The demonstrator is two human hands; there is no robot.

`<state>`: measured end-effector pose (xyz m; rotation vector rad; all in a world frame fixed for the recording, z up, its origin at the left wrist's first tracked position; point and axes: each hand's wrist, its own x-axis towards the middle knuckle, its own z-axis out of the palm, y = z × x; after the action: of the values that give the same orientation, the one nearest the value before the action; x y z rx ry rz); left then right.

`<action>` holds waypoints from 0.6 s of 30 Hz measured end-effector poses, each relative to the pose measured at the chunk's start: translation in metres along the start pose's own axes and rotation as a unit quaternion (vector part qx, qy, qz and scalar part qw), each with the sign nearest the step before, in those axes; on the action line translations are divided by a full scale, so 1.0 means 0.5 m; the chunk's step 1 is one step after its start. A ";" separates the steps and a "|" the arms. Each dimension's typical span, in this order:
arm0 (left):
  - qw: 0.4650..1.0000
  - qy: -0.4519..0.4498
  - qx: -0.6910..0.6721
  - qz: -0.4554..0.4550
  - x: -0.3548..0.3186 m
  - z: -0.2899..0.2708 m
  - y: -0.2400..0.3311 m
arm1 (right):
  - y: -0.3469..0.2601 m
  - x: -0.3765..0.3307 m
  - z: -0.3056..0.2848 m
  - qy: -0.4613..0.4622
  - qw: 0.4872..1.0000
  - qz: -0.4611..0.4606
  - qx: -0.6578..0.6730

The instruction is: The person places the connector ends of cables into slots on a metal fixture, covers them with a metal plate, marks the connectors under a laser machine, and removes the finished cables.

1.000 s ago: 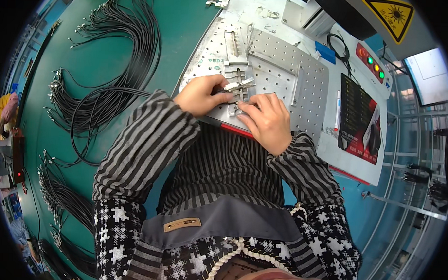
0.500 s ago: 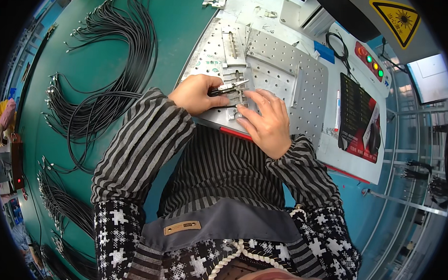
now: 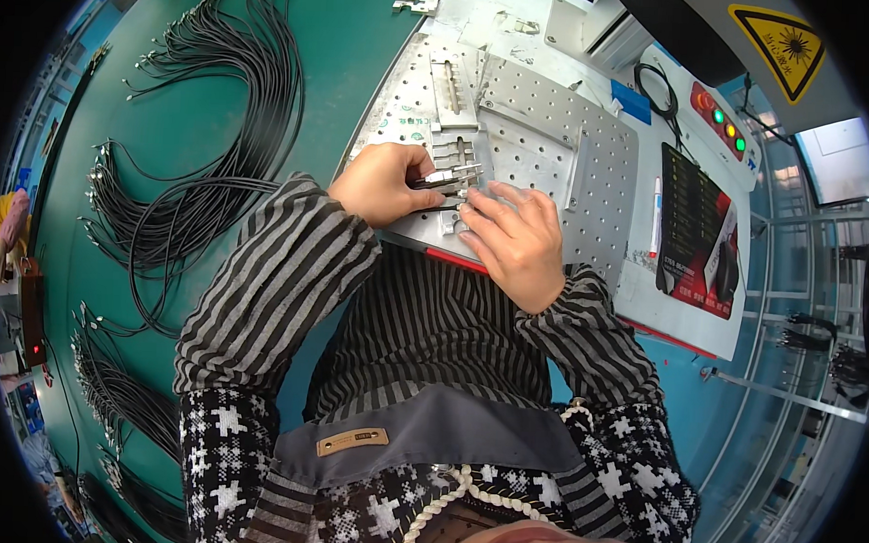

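a green work mat (image 3: 298, 66) is covering the bench from nine to twelve o'clock. a white machine base (image 3: 682, 309) is sitting at three o'clock, with a blue floor (image 3: 735, 426) showing beyond it at four. bright, even light is falling across the surfaces. a yellow warning triangle (image 3: 785, 35) is showing at one o'clock.

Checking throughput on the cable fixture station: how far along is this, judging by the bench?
Done: cannot tell, no finished pile is clearly set apart. In hand: the left hand holds a black cable end at the small metal fixture on the perforated plate, and the right hand steadies it from the other side. Left: probably most of it, with large bundles of black cables lying on the green mat.
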<state>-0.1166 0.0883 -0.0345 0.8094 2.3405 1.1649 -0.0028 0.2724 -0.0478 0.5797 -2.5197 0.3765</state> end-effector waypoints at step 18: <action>0.999 0.007 -0.001 0.039 -0.004 -0.021 0.002 | -0.012 0.019 -0.001 -0.051 0.998 0.023 -0.024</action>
<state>-0.1207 0.0812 -0.0273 0.9016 2.3368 1.2076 -0.0073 0.2643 -0.0414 0.5346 -2.6354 0.3090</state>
